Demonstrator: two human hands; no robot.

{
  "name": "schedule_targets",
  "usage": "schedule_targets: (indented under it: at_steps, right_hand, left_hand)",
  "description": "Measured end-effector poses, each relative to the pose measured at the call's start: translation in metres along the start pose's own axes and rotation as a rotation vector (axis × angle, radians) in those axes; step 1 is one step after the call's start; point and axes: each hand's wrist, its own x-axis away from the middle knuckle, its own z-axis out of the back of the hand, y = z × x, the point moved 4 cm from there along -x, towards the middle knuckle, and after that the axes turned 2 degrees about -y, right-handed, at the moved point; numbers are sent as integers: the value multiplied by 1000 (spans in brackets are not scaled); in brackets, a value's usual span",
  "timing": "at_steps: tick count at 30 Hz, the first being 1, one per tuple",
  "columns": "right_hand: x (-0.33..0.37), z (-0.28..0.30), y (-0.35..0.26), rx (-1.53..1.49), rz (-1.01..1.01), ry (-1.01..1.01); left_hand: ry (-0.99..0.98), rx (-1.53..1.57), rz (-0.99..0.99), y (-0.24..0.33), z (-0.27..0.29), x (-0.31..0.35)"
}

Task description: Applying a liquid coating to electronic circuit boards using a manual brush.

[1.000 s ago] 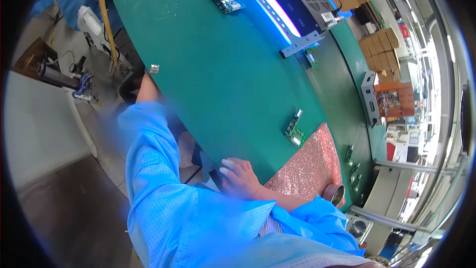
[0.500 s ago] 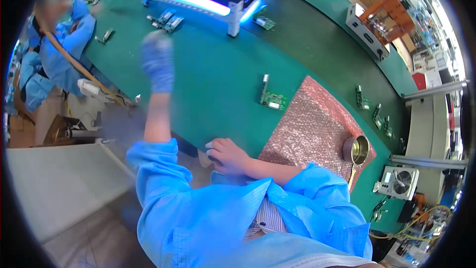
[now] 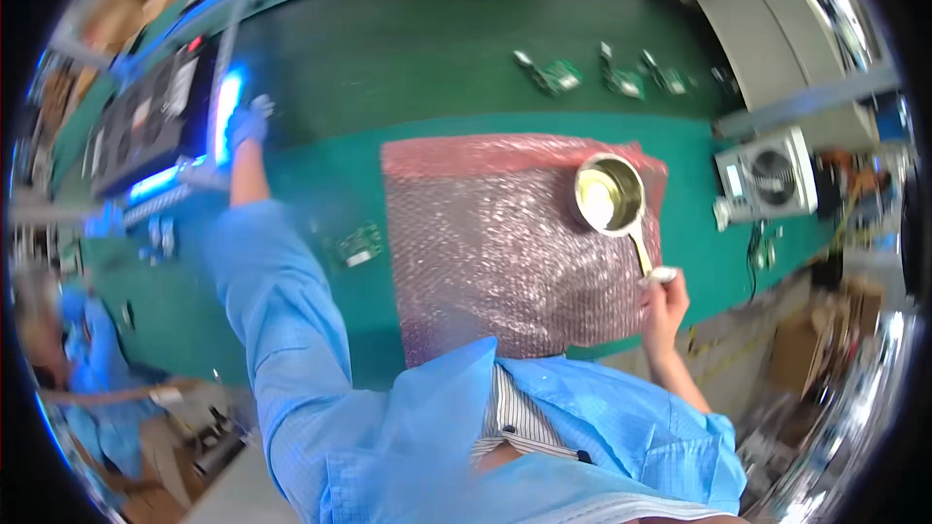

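Note:
My left hand (image 3: 250,123), in a blue glove, reaches far left beside the glowing blue-white light of a dark, framed lamp unit (image 3: 160,112). Motion smears its fingers; a pale patch shows at the fingertips, and I cannot make out whether it is a held thing. My right hand (image 3: 664,309), bare with white covers on the fingertips, is closed at the handle end of a small metal saucepan (image 3: 585,196). Yellowish liquid shows inside this pan, which stands on pinkish bubble wrap (image 3: 476,262). Left of the wrap lies a green circuit board (image 3: 360,245).
Several more circuit boards (image 3: 558,76) lie on the dark green strip at the back right. A white box with a fan (image 3: 767,177) stands at the right. Metal frame bars (image 3: 806,102) cross there. Another person in blue (image 3: 97,340) is at the lower left.
My view has swung right, so the lamp unit now appears at the left. My left hand has moved to the lamp's light. My right hand has gone from the table's front edge to the saucepan handle.

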Motion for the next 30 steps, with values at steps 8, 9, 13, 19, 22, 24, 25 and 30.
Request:
schedule_targets:
  at_steps: [8,9,13,19,22,24,25,30]
  right_hand:
    - [-8,67,61,725,158,154]
    - [-8,66,58,834,234,190]
    - [-19,61,65,1101,258,136]
    - [-30,61,81,1184,230,97]
    - [-37,67,74,1102,225,140]
    - [-44,76,70,1035,204,158]
    - [-50,82,69,839,165,173]
    - [-89,79,83,-199,-30,109]
  left_hand:
    - [253,-606,143,17,-43,-2]
    - [284,-456,115,56,-67,19]
    - [220,557,100,122,-78,117]
    - [-151,873,64,136,-99,230]
    - [-142,850,124,139,-106,273]
    - [-423,1070,119,133,-119,291]
    - [-500,1160,232,143,-126,316]
    - [-975,1295,187,142,-203,364]
